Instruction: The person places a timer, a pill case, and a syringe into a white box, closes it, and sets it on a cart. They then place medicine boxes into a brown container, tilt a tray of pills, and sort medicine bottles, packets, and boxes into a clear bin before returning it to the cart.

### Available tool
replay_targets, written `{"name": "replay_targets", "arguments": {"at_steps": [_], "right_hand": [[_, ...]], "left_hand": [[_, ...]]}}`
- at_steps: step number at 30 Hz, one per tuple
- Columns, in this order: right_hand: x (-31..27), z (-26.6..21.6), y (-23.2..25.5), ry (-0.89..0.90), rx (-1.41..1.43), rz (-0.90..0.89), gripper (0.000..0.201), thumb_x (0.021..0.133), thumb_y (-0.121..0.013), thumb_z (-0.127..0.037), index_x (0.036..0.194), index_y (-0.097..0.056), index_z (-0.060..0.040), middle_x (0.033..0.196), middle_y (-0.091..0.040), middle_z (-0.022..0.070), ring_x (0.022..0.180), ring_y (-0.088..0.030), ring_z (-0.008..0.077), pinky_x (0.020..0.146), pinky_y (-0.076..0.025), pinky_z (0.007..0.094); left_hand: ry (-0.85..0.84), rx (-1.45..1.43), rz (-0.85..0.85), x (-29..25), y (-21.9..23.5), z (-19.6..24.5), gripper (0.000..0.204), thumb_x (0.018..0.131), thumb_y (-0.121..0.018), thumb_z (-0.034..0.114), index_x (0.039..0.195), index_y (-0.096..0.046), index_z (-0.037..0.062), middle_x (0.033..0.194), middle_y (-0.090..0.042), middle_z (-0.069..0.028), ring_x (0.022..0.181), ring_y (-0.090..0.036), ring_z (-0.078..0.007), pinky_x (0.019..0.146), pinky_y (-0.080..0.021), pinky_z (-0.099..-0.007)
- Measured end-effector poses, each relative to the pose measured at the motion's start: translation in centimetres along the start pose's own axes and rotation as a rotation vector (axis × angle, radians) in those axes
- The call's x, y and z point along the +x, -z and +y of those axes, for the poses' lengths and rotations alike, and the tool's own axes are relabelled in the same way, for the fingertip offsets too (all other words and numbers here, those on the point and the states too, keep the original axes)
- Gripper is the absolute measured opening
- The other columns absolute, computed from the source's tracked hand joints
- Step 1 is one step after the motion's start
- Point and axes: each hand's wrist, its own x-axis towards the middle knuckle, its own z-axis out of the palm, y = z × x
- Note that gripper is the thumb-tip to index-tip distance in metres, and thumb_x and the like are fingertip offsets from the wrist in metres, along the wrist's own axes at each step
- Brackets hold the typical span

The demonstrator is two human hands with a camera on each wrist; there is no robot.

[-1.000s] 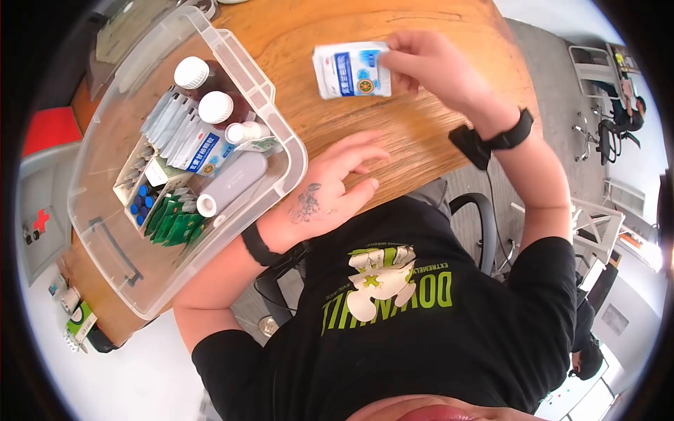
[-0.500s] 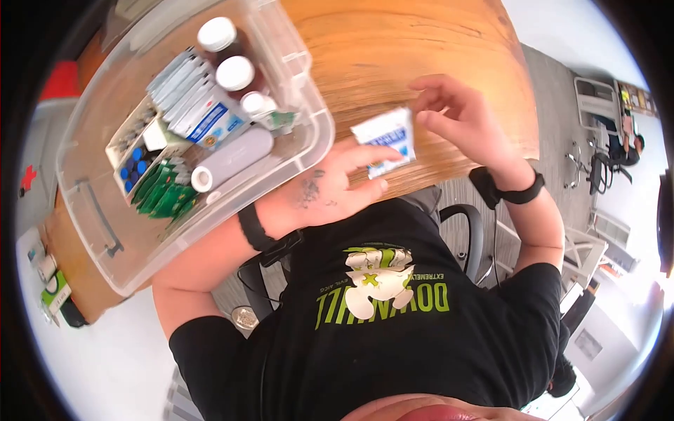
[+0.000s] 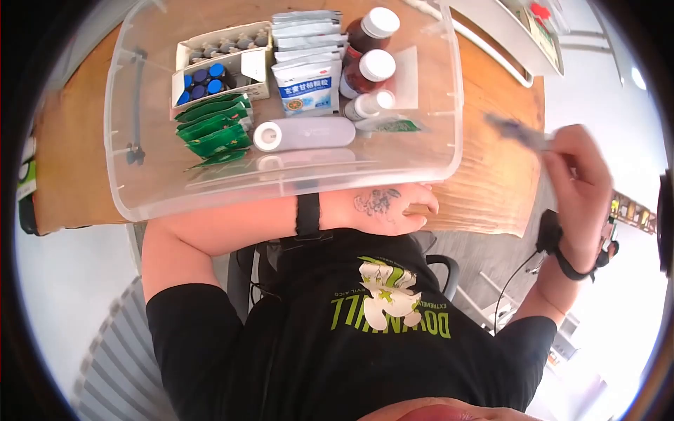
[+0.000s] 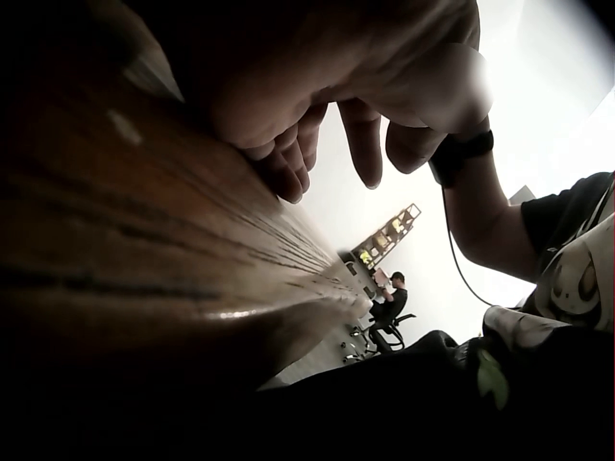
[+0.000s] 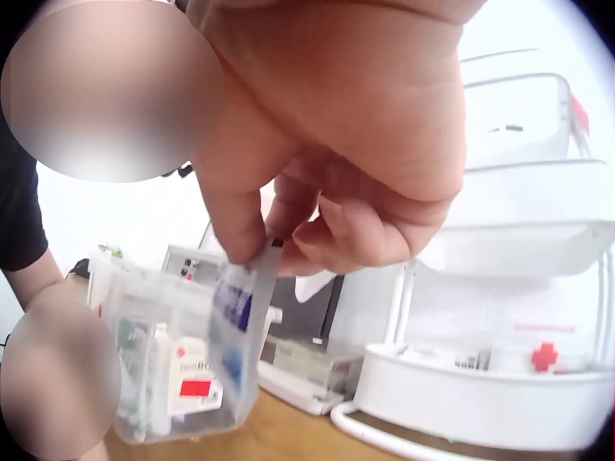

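Note:
My right hand (image 3: 583,186) is raised at the right side of the table, pinching a white and blue medicine sachet (image 5: 233,327) between thumb and fingertips. In the head view the sachet (image 3: 518,133) is blurred and seen nearly edge-on. My left hand (image 3: 393,210) lies at the near table edge in front of the clear plastic bin (image 3: 421,165), fingers loosely bent with nothing in them. Inside the bin, a row of similar white and blue sachets (image 3: 307,88) stands beside brown bottles with white caps (image 3: 379,64) and green packets (image 3: 217,133).
The bin also holds a pale cylindrical device (image 3: 309,134), a small white bottle (image 3: 370,105) and an opened box of blue-capped vials (image 3: 203,81). A white tiered rack (image 5: 480,394) with a red cross stands at the table's back right. Wooden tabletop (image 3: 491,189) shows right of the bin.
The head view has turned, placing the bin further right. A sachet between both hands half a second ago is now in my right hand, which moved outward right. My left hand let go.

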Motion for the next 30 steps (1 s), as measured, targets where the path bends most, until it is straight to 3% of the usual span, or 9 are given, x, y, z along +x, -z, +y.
{"name": "replay_targets", "arguments": {"at_steps": [1, 4, 7, 12, 14, 17, 20, 23, 30], "right_hand": [[0.7, -0.7, 1.1, 0.113, 0.015, 0.039, 0.012, 0.084, -0.065, 0.011, 0.09, -0.061, 0.0005, 0.089, -0.056, 0.0024, 0.076, -0.051, 0.0097, 0.068, -0.041, 0.0236], [3.1, -3.5, 2.6, 0.332, 0.103, 0.063, 0.013, 0.088, -0.064, 0.011, 0.097, -0.061, 0.0036, 0.092, -0.055, 0.0016, 0.08, -0.049, 0.009, 0.073, -0.039, 0.022], [5.2, -8.4, 1.4, 0.237, 0.059, -0.067, 0.014, 0.09, -0.065, 0.01, 0.103, -0.063, 0.0041, 0.099, -0.061, 0.0029, 0.085, -0.054, 0.0083, 0.078, -0.043, 0.0209], [10.0, -13.5, -4.1, 0.422, -0.22, -0.386, 0.009, 0.09, -0.07, 0.002, 0.093, -0.063, -0.0017, 0.076, -0.058, -0.0022, 0.067, -0.048, 0.0021, 0.058, -0.037, 0.02], [11.2, -14.2, -6.0, 0.471, -0.288, -0.455, 0.007, 0.088, -0.07, -0.002, 0.09, -0.064, -0.0021, 0.071, -0.061, 0.0034, 0.064, -0.055, 0.0075, 0.058, -0.042, 0.0241], [12.2, -14.2, -9.1, 0.581, -0.346, -0.485, 0.007, 0.086, -0.069, -0.008, 0.086, -0.064, -0.0027, 0.07, -0.064, 0.0112, 0.064, -0.064, 0.0222, 0.061, -0.049, 0.0342], [12.8, -14.4, -11.0, 0.63, -0.536, -0.562, 0.008, 0.085, -0.067, -0.011, 0.083, -0.064, -0.0037, 0.073, -0.067, 0.0136, 0.071, -0.066, 0.0343, 0.065, -0.052, 0.0433], [13.5, -12.5, -12.7, 0.758, -0.463, -0.562, 0.009, 0.085, -0.066, -0.013, 0.082, -0.064, -0.0049, 0.073, -0.066, 0.0137, 0.072, -0.065, 0.0359, 0.066, -0.052, 0.0453], [13.4, -11.8, -14.7, 0.644, -0.684, -0.635, 0.009, 0.086, -0.067, -0.015, 0.085, -0.067, -0.0054, 0.075, -0.067, 0.0128, 0.078, -0.067, 0.0347, 0.07, -0.055, 0.0445]], "left_hand": [[0.015, -0.05, -0.013, 0.1, -0.2, -0.2, 0.027, 0.092, -0.064, 0.017, 0.117, -0.068, 0.0057, 0.154, -0.046, -0.0186, 0.136, -0.049, -0.0359, 0.114, -0.04, -0.0427], [-0.037, -0.013, 0.011, 0.0, -0.4, -0.5, 0.027, 0.092, -0.064, 0.018, 0.115, -0.069, 0.0051, 0.152, -0.048, -0.0167, 0.135, -0.051, -0.0353, 0.113, -0.04, -0.0429], [-0.095, 0.041, 0.071, 0.0, -0.5, -0.3, 0.025, 0.089, -0.065, 0.018, 0.11, -0.071, 0.0059, 0.145, -0.056, -0.0141, 0.129, -0.055, -0.0356, 0.11, -0.043, -0.0436], [-0.163, 0.129, 0.226, 0.0, -1.8, -1.7, 0.021, 0.084, -0.068, 0.017, 0.103, -0.072, 0.0081, 0.135, -0.064, -0.0096, 0.119, -0.061, -0.0316, 0.103, -0.048, -0.0422], [-0.216, 0.163, 0.303, -0.1, -2.1, -1.8, 0.018, 0.082, -0.069, 0.015, 0.099, -0.072, 0.0087, 0.13, -0.067, -0.0077, 0.114, -0.064, -0.0295, 0.098, -0.05, -0.0418], [-0.15, 0.173, 0.268, -0.1, -2.4, -1.7, 0.017, 0.08, -0.07, 0.014, 0.096, -0.07, 0.0091, 0.12, -0.069, -0.0068, 0.106, -0.065, -0.0283, 0.092, -0.052, -0.0419], [-0.202, 0.121, 0.374, 0.2, -4.1, -3.1, 0.017, 0.079, -0.07, 0.012, 0.096, -0.069, 0.0092, 0.115, -0.069, -0.0072, 0.103, -0.065, -0.0288, 0.089, -0.052, -0.0425], [-0.322, 0.131, 0.56, 0.6, -5.4, -3.9, 0.018, 0.077, -0.069, 0.015, 0.094, -0.062, 0.0133, 0.091, -0.066, -0.0105, 0.086, -0.065, -0.0334, 0.078, -0.051, -0.0476], [-0.356, 0.174, 0.555, 0.9, -5.5, -4.3, 0.02, 0.077, -0.067, 0.012, 0.095, -0.058, 0.0137, 0.089, -0.063, -0.0103, 0.085, -0.063, -0.0335, 0.076, -0.05, -0.0476]]}}
